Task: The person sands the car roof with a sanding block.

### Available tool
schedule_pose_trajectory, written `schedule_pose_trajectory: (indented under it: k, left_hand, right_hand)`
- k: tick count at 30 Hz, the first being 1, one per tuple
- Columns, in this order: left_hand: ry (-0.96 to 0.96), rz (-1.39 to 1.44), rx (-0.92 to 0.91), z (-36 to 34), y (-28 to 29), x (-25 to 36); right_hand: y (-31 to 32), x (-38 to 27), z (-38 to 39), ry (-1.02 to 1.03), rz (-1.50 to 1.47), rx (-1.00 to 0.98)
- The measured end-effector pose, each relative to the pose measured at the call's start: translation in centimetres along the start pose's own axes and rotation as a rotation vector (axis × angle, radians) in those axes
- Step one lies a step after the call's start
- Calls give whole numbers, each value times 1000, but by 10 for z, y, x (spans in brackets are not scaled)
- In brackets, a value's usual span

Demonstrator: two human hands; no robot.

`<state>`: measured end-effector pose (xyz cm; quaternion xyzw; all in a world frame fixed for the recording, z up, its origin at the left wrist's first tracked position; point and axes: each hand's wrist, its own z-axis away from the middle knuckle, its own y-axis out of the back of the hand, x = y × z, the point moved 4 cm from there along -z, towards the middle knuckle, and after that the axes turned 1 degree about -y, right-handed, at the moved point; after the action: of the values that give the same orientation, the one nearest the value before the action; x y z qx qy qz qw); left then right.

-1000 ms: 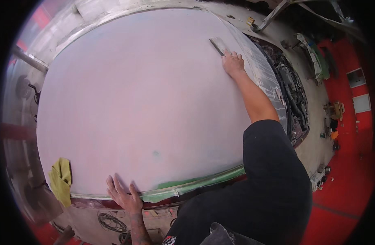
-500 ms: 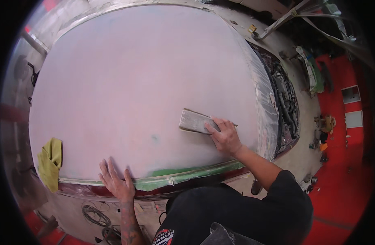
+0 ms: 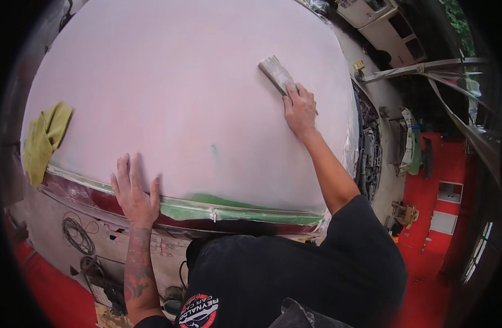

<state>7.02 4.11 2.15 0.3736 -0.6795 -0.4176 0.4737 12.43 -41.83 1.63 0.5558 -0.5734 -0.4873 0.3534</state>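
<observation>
One grey block (image 3: 275,72): on the pale panel (image 3: 180,104), right of its middle.
Right hand (image 3: 301,111): yours, grasping the block's near end.
Left hand (image 3: 135,198): yours, fingers spread, at the panel's near edge.
Yellow-green cloth (image 3: 45,139): draped at its near-left corner.

Gripping a long, grey, rectangular block (image 3: 275,74) in the bare right hand (image 3: 301,112) toward half past twelve; spreading the bare left hand (image 3: 136,195) over the edge of a broad, pale-pink panel (image 3: 169,82), at four o'clock from a crumpled, yellow-green cloth (image 3: 46,138).
</observation>
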Motion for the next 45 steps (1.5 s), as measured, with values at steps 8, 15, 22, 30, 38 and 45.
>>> schedule_pose_trajectory:
  k: [8, 15, 22, 30, 38, 45]
  left_hand:
    - [18, -26, 7, 2, 1, -4]
    - [46, 4, -15, 2, 10, 2]
    - [42, 54, 14, 4, 9, 2]
    - [34, 41, 44, -1, 6, 2]
    - [57, 66, -15, 2, 14, 2]
    - [28, 90, 11, 1, 11, 3]
  right_hand:
    - [65, -110, 186, 402, -170, -185]
    - [-6, -69, -44, 406, -21, -28]
    - [-53, -56, -163, 127, 148, -53]
    - [34, -158, 111, 413, -135, -76]
    - [-3, -130, -25, 497, -33, -24]
    - [-57, -93, -212, 46, 191, -143]
